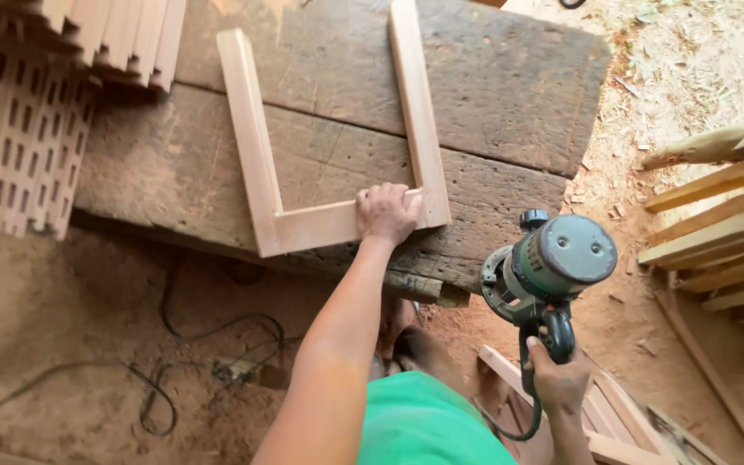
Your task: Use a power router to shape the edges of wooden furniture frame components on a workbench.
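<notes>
Head view: left hand, fingers spread flat, pins a light, stiff wooden frame at the surface's near edge; right hand, fingers clamped on its handle, hangs a seemingly heavy router alongside

Sawdust-strewn dirt floor, worn plank workbench, stacked wooden slats in daylight

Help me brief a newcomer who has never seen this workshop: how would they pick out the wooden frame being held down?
Find the dark, weathered plank workbench in the middle of the sawdust floor. On its top lies a pale wooden frame, three slats joined in a U, with the left hand pressing its bottom rail. Unlike the loose slats stacked at the bench's corner and at right, it is assembled and lies flat.
</notes>
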